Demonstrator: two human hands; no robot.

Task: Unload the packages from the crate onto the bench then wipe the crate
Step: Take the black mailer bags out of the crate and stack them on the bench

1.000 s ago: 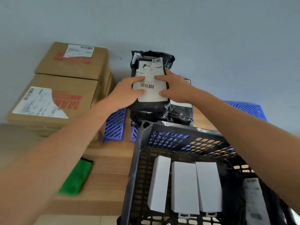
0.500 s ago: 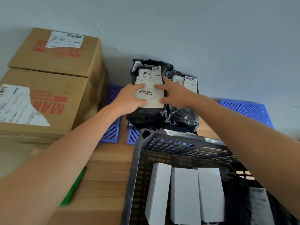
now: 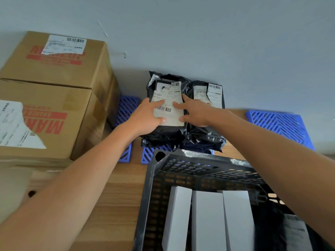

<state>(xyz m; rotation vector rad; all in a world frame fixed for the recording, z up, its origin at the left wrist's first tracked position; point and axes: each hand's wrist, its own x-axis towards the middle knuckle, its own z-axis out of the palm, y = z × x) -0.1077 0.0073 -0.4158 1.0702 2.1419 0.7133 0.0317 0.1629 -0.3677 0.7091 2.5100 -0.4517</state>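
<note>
A black plastic-wrapped package (image 3: 167, 131) with a white shipping label lies on blue slatted mats against the wall. My left hand (image 3: 146, 118) grips its left edge and my right hand (image 3: 194, 113) its right edge, thumbs on the label. A second black package (image 3: 208, 134) with a label lies right beside it. The black perforated crate (image 3: 181, 160) stands on the wooden bench (image 3: 117, 192) in front. Three white boxes (image 3: 208, 220) stand in it, and a dark labelled package (image 3: 293, 230) lies at its right.
Two large cardboard boxes (image 3: 50, 109) are stacked on the left of the bench, close to my left arm. Blue slatted mats (image 3: 279, 125) lie along the wall at the right and under the packages. The grey wall rises right behind.
Both hands have lowered the black package onto the mats beside the second one. The view has shifted down and left; the green cloth has dropped out of sight.
</note>
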